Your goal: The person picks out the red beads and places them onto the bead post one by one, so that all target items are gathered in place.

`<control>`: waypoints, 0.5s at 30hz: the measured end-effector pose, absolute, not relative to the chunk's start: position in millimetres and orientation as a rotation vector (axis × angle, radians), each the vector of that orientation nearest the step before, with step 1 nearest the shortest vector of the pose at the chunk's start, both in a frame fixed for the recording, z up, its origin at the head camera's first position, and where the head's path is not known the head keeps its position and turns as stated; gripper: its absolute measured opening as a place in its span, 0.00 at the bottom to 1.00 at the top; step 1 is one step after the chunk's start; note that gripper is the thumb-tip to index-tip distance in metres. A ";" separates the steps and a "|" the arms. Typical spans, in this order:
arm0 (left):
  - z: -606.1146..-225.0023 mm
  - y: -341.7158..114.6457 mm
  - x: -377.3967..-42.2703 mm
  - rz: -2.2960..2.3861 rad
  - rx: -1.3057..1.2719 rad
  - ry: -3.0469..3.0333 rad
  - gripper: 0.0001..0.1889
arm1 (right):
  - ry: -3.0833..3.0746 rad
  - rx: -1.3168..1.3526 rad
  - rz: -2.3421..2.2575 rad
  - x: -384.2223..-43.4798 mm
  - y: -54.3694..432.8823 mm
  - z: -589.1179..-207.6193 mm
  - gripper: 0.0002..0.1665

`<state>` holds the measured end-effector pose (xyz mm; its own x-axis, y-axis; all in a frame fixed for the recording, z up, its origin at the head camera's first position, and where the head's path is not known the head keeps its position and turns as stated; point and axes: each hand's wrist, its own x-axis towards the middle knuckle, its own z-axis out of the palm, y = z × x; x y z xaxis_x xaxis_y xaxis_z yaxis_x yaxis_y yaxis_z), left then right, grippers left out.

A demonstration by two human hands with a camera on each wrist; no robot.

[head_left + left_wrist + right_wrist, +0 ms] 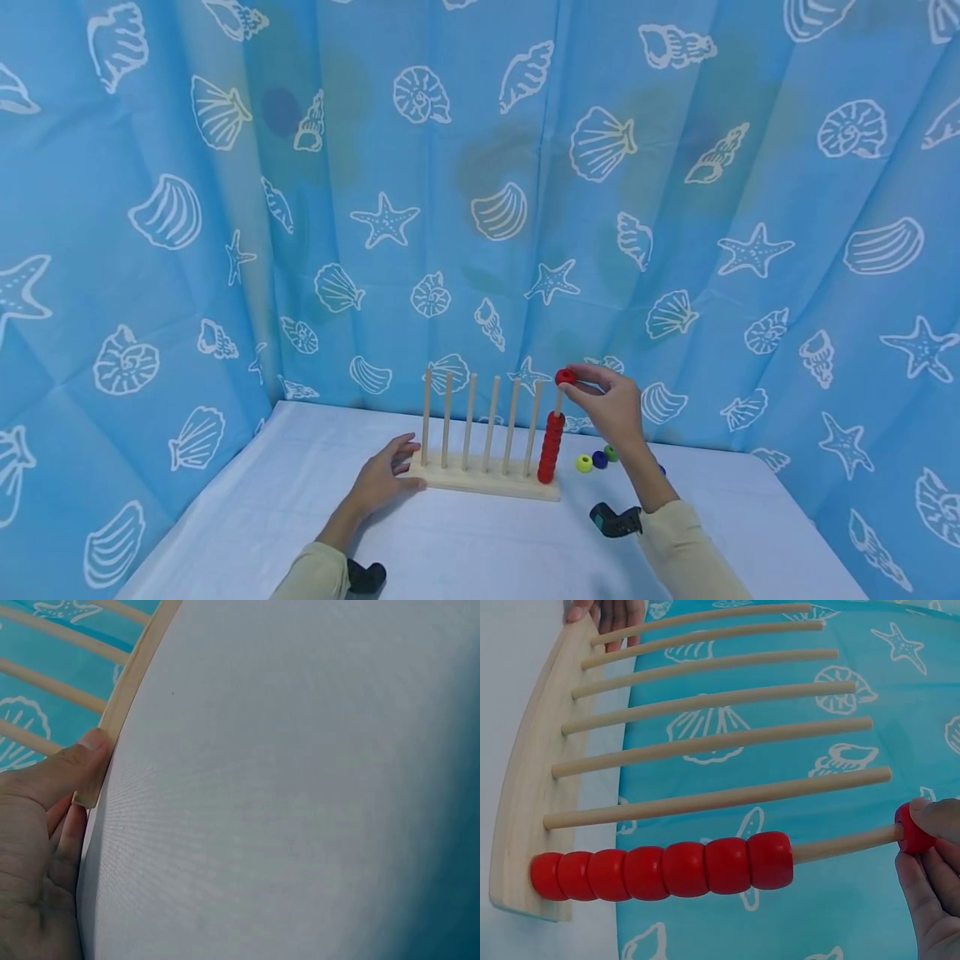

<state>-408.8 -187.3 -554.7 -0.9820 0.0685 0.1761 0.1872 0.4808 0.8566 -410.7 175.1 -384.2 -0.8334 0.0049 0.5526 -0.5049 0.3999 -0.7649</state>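
Note:
A wooden bead stand [487, 479] with several upright pegs stands on the white table. Red beads [682, 868] are stacked on its rightmost peg; the other pegs carry none. At the top of that peg, my right hand [615, 408] pinches one more red bead [909, 829] between thumb and fingers. In the right wrist view this bead sits at the peg's tip, above the stack with bare wood between. My left hand [381, 479] grips the left end of the base, its thumb [94, 742] on the front side and fingers partly hidden behind.
Loose beads lie right of the stand: a yellow bead [584, 463], a blue bead [600, 459], a green bead [611, 453], and another blue bead [662, 470] partly behind the right forearm. A blue shell-patterned curtain [465, 250] hangs behind the table [465, 542].

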 end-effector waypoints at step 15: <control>-556.6 -189.3 -410.2 -1.523 -0.219 -2.605 0.46 | -2.212 0.365 1.450 -412.6 172.7 -400.9 0.23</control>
<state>-410.2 -189.3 -556.6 -0.9828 0.0664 0.1721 0.1825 0.4843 0.8557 -412.6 172.7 -400.9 -0.8554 0.0325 0.5169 -0.4610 0.4073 -0.7884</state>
